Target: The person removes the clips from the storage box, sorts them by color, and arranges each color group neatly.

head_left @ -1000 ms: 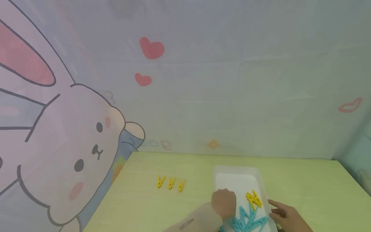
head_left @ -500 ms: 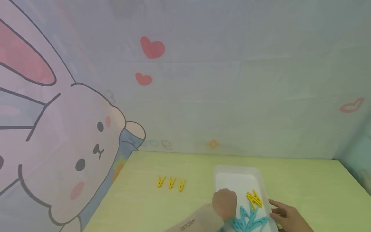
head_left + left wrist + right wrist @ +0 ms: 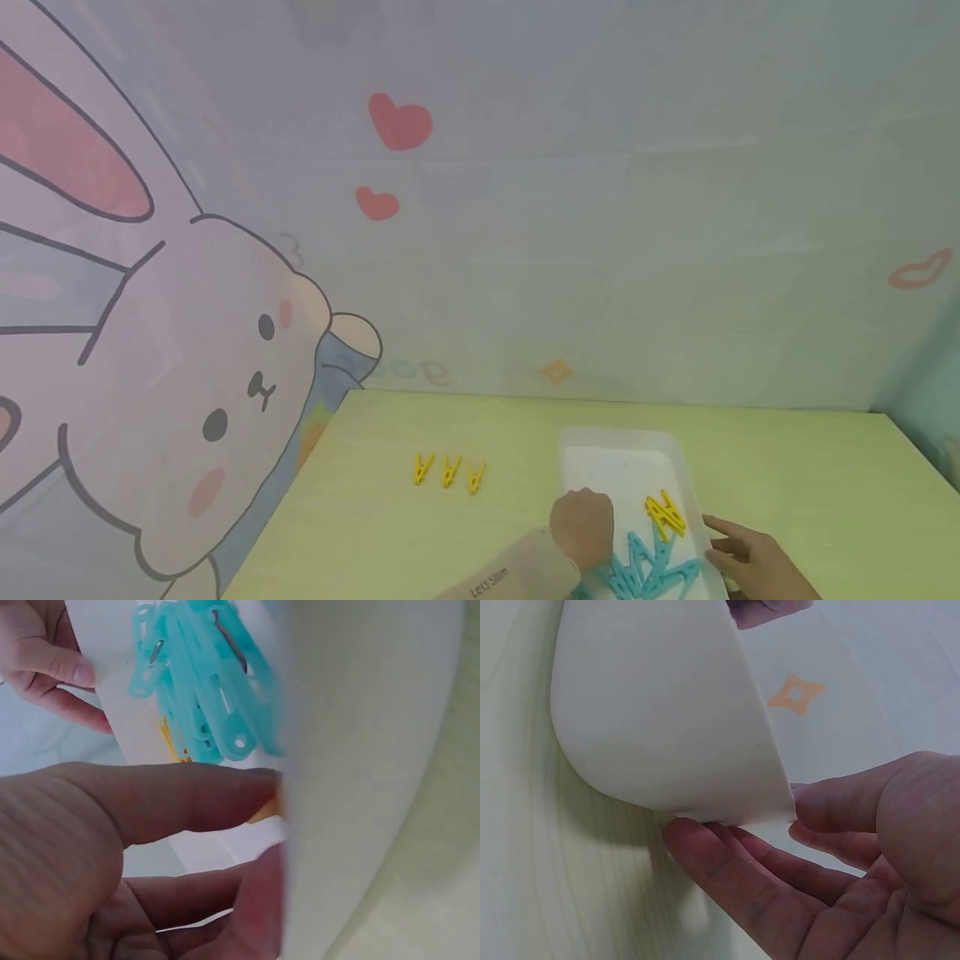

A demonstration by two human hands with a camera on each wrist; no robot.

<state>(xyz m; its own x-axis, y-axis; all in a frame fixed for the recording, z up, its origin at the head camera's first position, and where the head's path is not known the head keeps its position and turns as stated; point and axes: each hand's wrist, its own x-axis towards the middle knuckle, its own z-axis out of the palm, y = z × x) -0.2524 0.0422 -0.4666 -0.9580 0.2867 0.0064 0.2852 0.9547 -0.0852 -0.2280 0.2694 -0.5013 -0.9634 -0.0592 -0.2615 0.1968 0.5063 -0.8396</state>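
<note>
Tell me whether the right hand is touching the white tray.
Touching. The right wrist view shows the right hand with straight fingers pressed against the white tray at its corner.

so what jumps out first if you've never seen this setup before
Probably the big cartoon rabbit on the backdrop at left, with red hearts above the table. On the pale green table, three yellow clothespins stand in a row, apart from a white tray holding teal clothespins and more yellow ones. The left hand reaches into the tray while the right hand steadies its right edge.
</note>
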